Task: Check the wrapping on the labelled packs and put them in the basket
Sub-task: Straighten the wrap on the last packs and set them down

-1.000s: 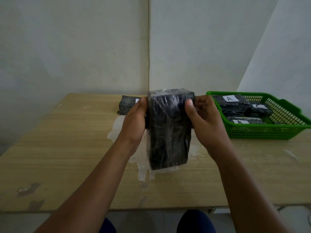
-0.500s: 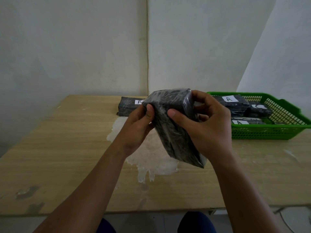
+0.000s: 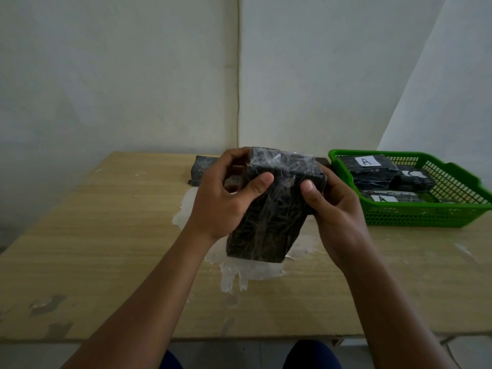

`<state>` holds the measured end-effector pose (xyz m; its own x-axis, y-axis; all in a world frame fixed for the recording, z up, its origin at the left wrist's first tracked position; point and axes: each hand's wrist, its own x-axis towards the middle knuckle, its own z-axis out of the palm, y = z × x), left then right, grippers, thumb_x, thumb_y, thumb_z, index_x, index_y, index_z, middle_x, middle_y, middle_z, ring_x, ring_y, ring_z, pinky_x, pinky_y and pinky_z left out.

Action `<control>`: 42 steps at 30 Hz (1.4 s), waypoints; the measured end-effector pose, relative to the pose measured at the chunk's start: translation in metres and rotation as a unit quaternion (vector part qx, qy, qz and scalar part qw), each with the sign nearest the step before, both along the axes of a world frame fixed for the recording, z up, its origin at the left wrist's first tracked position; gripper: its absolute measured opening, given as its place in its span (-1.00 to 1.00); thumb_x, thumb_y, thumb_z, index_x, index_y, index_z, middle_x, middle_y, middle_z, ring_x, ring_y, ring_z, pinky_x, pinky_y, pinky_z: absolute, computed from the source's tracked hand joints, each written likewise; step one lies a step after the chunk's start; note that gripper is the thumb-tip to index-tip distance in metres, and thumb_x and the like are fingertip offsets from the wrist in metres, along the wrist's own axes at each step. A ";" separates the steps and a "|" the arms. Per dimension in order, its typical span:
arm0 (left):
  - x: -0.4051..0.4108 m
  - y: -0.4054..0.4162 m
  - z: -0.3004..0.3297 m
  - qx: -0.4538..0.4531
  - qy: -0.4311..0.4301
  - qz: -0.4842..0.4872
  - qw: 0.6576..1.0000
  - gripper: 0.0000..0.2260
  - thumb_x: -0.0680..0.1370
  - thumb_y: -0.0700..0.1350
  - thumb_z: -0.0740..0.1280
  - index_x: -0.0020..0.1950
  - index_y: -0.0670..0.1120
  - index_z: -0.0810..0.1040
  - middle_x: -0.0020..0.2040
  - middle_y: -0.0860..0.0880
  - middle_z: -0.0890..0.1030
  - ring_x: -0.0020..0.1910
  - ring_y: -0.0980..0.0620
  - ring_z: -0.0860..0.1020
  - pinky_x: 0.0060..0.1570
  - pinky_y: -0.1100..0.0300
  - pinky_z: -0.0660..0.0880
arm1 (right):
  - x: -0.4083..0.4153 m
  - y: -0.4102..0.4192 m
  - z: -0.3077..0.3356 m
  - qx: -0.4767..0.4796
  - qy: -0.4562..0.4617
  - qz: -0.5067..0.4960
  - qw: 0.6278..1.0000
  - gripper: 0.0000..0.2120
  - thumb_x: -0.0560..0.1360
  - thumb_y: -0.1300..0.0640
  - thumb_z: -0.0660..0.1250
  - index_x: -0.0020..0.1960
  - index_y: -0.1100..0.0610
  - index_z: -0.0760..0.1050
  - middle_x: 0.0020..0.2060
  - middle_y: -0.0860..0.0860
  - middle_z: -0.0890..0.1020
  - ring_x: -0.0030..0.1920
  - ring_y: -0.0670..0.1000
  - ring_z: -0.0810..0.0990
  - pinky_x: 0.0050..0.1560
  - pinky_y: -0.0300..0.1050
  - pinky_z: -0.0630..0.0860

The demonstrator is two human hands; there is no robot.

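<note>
A black pack in clear film (image 3: 269, 209) is held above the table centre, tilted, no label showing on the side I see. My left hand (image 3: 226, 198) grips its left side with the thumb on the front. My right hand (image 3: 332, 209) grips its right side, thumb also on the front. A green basket (image 3: 415, 214) stands at the right and holds several black packs, two with white "A" labels (image 3: 367, 161). Another black pack (image 3: 203, 169) lies on the table behind my left hand, partly hidden.
The wooden table (image 3: 106, 249) has a white worn patch (image 3: 247, 272) under the held pack. Walls close off the back, and a slanted white panel rises behind the basket. The table's front edge is near my knees.
The pack has been turned in my hands, from upright, to tilted right, to its present tilt. My left thumb has moved onto its front face.
</note>
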<state>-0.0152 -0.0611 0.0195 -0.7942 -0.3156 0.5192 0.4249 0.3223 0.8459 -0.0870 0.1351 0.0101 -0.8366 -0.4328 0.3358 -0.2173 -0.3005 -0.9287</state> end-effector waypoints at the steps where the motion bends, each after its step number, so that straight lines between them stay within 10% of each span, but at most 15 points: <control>1: 0.000 0.000 0.001 -0.002 0.001 0.003 1.000 -0.51 0.50 0.12 0.50 0.33 -0.11 0.59 0.16 -0.03 0.72 0.18 -0.04 0.70 0.15 -0.05 0.67 | -0.001 -0.001 -0.001 0.001 0.002 0.002 1.000 -0.46 0.53 0.00 0.46 0.45 0.16 0.52 0.28 0.12 0.70 0.34 0.14 0.65 0.28 0.10 0.60; 11: -0.010 -0.015 0.014 0.137 -0.121 0.103 0.978 -0.43 0.43 0.42 0.45 -0.20 -0.12 0.61 -0.15 -0.16 0.66 -0.09 -0.02 0.64 0.02 -0.01 0.55 | 0.023 -0.006 -0.023 0.218 -0.106 0.083 0.967 -0.36 0.31 -0.21 0.56 0.32 -0.06 0.53 0.16 -0.02 0.74 0.13 -0.04 0.75 0.10 -0.05 0.68; 16: -0.009 -0.009 0.005 0.149 -0.200 -0.007 0.968 -0.65 0.49 0.16 0.54 0.18 0.02 0.72 0.08 0.06 0.77 0.09 0.04 0.74 0.28 -0.06 0.59 | 0.017 -0.011 -0.012 0.125 -0.202 0.032 0.971 -0.59 0.42 -0.03 0.53 0.22 0.05 0.58 0.01 0.01 0.79 0.03 0.05 0.79 -0.01 -0.03 0.70; 19: 0.000 -0.002 0.000 0.143 -0.272 -0.077 0.948 -0.44 0.38 0.18 0.56 0.37 0.14 0.60 0.18 0.03 0.75 0.12 0.02 0.74 0.21 -0.06 0.64 | 0.006 -0.010 -0.001 0.103 -0.243 0.016 0.964 -0.62 0.50 -0.01 0.50 0.22 0.16 0.57 0.03 0.08 0.79 0.05 0.09 0.79 0.05 0.01 0.69; 26: 0.001 -0.011 -0.004 0.222 -0.318 -0.136 0.912 -0.53 0.48 0.12 0.45 0.34 -0.06 0.65 0.24 -0.08 0.73 0.25 -0.14 0.69 0.39 -0.22 0.51 | -0.001 0.003 0.016 0.179 -0.200 0.106 0.957 -0.34 0.26 0.10 0.57 0.33 0.17 0.53 0.17 0.11 0.74 0.17 0.14 0.74 0.10 0.10 0.68; 31: -0.001 -0.019 -0.017 0.290 -0.323 -0.192 0.880 -0.75 0.49 -0.01 0.47 0.12 -0.04 0.78 0.20 -0.14 0.73 0.12 -0.13 0.68 0.22 -0.10 0.57 | -0.001 -0.005 0.024 0.194 -0.197 0.076 0.958 -0.62 0.41 0.19 0.54 0.19 0.25 0.60 -0.02 0.12 0.78 -0.01 0.10 0.77 -0.10 0.00 0.70; 42: -0.001 -0.019 -0.004 0.228 -0.307 -0.187 0.905 -0.69 0.42 -0.16 0.50 0.16 -0.15 0.71 0.13 -0.18 0.74 0.04 -0.11 0.73 0.09 -0.07 0.66 | -0.008 0.002 0.003 0.097 -0.295 0.105 0.945 -0.57 0.33 0.18 0.49 0.16 0.32 0.62 0.08 0.23 0.71 0.00 0.15 0.71 0.04 0.05 0.68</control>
<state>-0.0162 -0.0798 0.0155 -0.9841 -0.0356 -0.1740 -0.1643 -0.1895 0.9680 -0.0954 0.1372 0.0127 -0.7419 -0.6159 -0.2649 0.4016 -0.0918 -0.9112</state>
